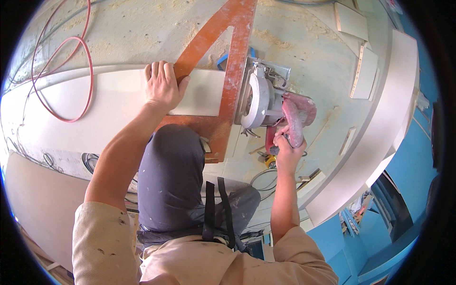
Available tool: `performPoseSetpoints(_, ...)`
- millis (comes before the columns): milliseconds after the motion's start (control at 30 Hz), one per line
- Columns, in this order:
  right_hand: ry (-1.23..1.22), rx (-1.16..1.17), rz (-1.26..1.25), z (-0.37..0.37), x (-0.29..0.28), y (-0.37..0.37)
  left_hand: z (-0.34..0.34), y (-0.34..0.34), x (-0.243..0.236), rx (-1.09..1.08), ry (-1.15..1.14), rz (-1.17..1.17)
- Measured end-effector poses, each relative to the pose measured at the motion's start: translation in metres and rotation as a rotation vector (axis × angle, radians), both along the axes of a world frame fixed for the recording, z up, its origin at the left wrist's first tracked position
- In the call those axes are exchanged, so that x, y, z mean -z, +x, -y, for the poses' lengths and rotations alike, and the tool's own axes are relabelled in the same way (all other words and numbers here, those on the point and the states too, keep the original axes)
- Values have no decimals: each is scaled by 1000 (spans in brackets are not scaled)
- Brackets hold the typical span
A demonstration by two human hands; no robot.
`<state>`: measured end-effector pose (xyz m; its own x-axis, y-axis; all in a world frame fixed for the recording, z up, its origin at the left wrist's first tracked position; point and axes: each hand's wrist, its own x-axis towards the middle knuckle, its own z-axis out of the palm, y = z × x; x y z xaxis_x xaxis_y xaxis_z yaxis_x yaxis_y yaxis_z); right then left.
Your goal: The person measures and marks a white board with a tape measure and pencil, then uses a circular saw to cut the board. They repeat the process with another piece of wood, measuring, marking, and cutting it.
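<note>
My left hand (164, 86) lies with its fingers laid out over the slanted side of a big orange triangular set square (232, 76) and the white board (109, 95) under it. The thumb rests at the square's inner edge. My right hand (288, 148) is wrapped round the rear handle of a circular saw (266, 102) with a pale grey guard and a worn red motor housing. The saw's base sits along the square's straight right edge. Its blade is mostly hidden by the guard, and the cut under the base cannot be seen.
A red hose (90, 71) loops over the board at left. Sawdust (273, 40) lies beyond the saw. Pale offcuts (365, 71) and a long curved white panel (375, 128) are at right. A yellow tool (270, 161) lies below the saw near cable loops. My bent knee (175, 147) is beside the square.
</note>
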<state>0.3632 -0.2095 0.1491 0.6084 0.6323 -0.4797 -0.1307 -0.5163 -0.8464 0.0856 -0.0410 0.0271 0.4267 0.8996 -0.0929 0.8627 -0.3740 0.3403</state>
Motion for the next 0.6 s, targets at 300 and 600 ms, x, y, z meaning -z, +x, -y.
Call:
performPoseSetpoints(300,7,18,-27,-15,-2,2,1,-3,1,-9,13,27)
performPoseSetpoints(600,33,-18,-6,-30,0,11,2,-2,-1,-33,-25,26)
